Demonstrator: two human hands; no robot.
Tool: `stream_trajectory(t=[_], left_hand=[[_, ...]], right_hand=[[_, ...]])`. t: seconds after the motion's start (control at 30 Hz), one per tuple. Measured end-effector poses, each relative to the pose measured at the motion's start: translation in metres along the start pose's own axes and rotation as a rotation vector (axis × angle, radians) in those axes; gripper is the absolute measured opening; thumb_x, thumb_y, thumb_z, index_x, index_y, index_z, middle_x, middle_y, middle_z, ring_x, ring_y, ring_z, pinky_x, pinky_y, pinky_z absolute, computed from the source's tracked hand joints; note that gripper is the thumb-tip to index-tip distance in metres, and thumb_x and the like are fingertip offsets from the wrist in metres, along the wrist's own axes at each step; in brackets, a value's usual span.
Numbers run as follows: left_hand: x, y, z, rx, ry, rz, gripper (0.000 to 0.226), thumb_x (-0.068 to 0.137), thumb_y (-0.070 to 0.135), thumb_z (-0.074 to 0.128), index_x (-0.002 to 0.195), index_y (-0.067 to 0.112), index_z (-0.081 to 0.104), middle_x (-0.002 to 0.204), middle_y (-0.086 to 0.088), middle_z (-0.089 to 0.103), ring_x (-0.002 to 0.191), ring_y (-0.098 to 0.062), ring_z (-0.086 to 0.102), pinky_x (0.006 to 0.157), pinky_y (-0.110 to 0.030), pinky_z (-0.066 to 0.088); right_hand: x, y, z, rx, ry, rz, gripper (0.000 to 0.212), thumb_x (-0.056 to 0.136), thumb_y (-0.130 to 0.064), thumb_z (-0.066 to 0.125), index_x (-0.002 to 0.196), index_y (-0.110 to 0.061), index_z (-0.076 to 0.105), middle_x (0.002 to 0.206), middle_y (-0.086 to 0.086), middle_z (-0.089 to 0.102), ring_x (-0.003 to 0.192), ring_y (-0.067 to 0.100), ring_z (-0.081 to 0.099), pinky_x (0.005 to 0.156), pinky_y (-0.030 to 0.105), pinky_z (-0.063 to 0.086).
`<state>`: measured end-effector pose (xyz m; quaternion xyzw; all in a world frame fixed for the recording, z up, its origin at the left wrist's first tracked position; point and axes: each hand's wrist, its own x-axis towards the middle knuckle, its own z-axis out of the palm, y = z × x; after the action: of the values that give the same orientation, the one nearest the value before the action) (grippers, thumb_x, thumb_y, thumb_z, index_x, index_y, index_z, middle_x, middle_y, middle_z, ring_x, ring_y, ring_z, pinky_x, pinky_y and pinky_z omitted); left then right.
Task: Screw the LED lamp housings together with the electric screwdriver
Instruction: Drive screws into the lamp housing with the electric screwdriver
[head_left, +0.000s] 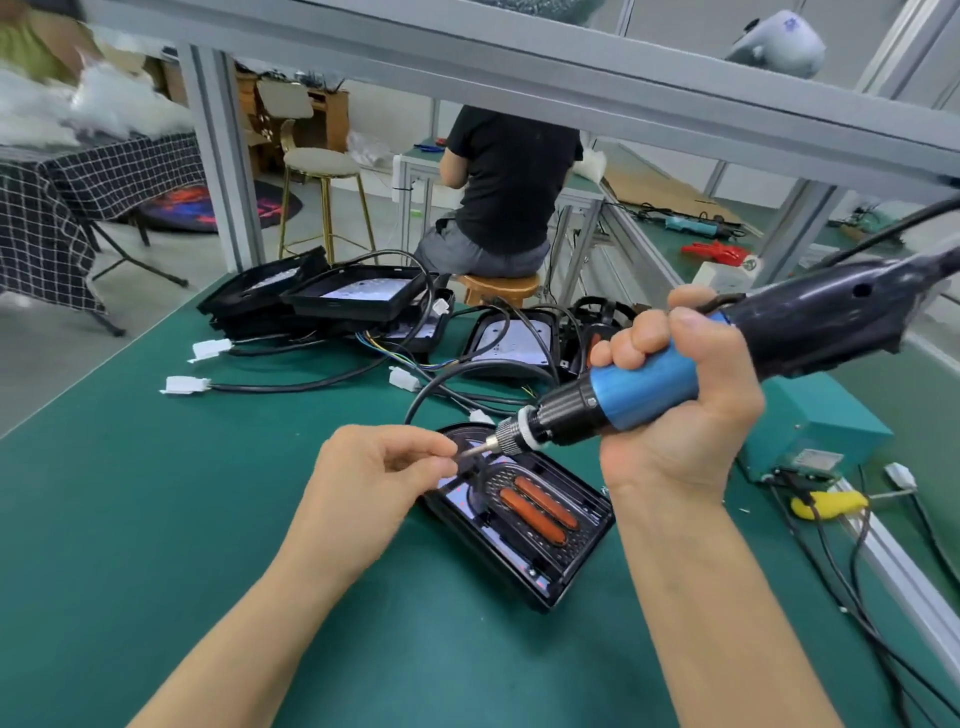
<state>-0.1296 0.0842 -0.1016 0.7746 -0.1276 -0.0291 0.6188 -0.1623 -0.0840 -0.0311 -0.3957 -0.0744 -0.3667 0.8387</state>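
Note:
A black LED lamp housing (545, 551) lies open on the green mat in front of me, with two orange strips inside. My right hand (685, 405) grips the blue and black electric screwdriver (644, 384), held slanting above the housing with its bit pointing left. My left hand (384, 473) pinches something small at the bit's tip (470, 451); the fingers hide what it is.
Several more black housings (358, 296) with cables and white connectors (184, 384) lie at the back of the mat. A teal box (821, 426) and a yellow item (826, 504) sit at the right. A person sits on a stool (501, 286) beyond the table.

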Motion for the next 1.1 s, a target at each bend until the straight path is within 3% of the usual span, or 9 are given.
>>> stream_trajectory(t=[0.07,0.2,0.27,0.43,0.63,0.83,0.97,1.1], left_hand=[[0.0,-0.002,-0.002,0.268,0.039,0.077,0.014,0.081,0.011,0.07,0.082,0.023,0.076,0.07,0.012,0.071,0.068,-0.001,0.062,0.064,-0.006,0.042],[0.0,-0.005,0.002,0.478,0.094,0.158,0.015,0.086,0.015,0.065,0.089,0.027,0.075,0.061,0.017,0.059,0.069,-0.015,0.053,0.071,-0.025,0.043],[-0.001,-0.008,0.005,0.511,0.118,0.185,0.016,0.087,0.016,0.064,0.09,0.028,0.074,0.059,0.016,0.057,0.068,-0.018,0.051,0.067,-0.028,0.041],[0.0,-0.016,0.011,0.617,0.083,0.187,0.018,0.092,0.02,0.056,0.097,0.03,0.07,0.091,0.01,0.072,0.084,-0.024,0.061,0.071,-0.029,0.043],[0.004,-0.024,0.011,0.618,0.043,0.184,0.021,0.091,0.015,0.055,0.1,0.023,0.071,0.094,0.002,0.073,0.089,-0.029,0.063,0.079,-0.036,0.047],[0.004,-0.032,0.013,0.644,0.022,0.158,0.025,0.093,0.014,0.051,0.107,0.023,0.07,0.105,0.003,0.072,0.097,-0.029,0.063,0.083,-0.037,0.047],[0.006,-0.034,0.013,0.692,0.03,0.165,0.024,0.094,0.017,0.05,0.105,0.026,0.069,0.099,0.003,0.072,0.089,-0.029,0.06,0.076,-0.034,0.046],[0.008,-0.035,0.014,0.744,0.034,0.186,0.022,0.094,0.019,0.05,0.104,0.028,0.068,0.098,0.004,0.071,0.086,-0.029,0.059,0.07,-0.031,0.042]], right_hand=[[0.0,0.009,-0.002,-0.049,-0.005,0.006,0.013,0.071,-0.006,0.052,0.079,-0.015,0.055,0.054,-0.001,0.048,0.045,0.013,0.045,0.055,0.027,0.04],[-0.004,0.027,-0.005,-0.137,-0.019,0.035,0.018,0.066,-0.005,0.059,0.079,-0.016,0.055,0.054,0.0,0.047,0.045,0.014,0.045,0.055,0.028,0.04],[-0.005,0.034,-0.006,-0.159,-0.018,0.037,0.017,0.063,-0.007,0.063,0.073,-0.019,0.058,0.057,0.003,0.046,0.045,0.016,0.045,0.054,0.028,0.04],[-0.005,0.044,-0.006,-0.251,-0.061,-0.003,0.02,0.065,-0.005,0.061,0.068,-0.025,0.063,0.06,0.008,0.046,0.044,0.018,0.045,0.054,0.028,0.039],[-0.004,0.052,-0.004,-0.359,-0.127,-0.032,0.015,0.063,-0.01,0.061,0.061,-0.024,0.064,0.054,0.003,0.048,0.061,0.027,0.044,0.063,0.034,0.039],[-0.008,0.056,-0.001,-0.353,-0.237,0.003,0.014,0.064,-0.013,0.061,0.067,-0.027,0.063,0.055,-0.003,0.054,0.047,0.023,0.044,0.058,0.031,0.04],[-0.008,0.055,0.002,-0.334,-0.387,0.067,0.014,0.066,-0.01,0.061,0.071,-0.023,0.06,0.056,-0.001,0.052,0.048,0.018,0.048,0.056,0.029,0.043],[-0.008,0.052,0.002,-0.322,-0.423,0.129,0.017,0.065,-0.011,0.063,0.075,-0.025,0.063,0.06,0.0,0.053,0.048,0.02,0.049,0.058,0.032,0.044]])
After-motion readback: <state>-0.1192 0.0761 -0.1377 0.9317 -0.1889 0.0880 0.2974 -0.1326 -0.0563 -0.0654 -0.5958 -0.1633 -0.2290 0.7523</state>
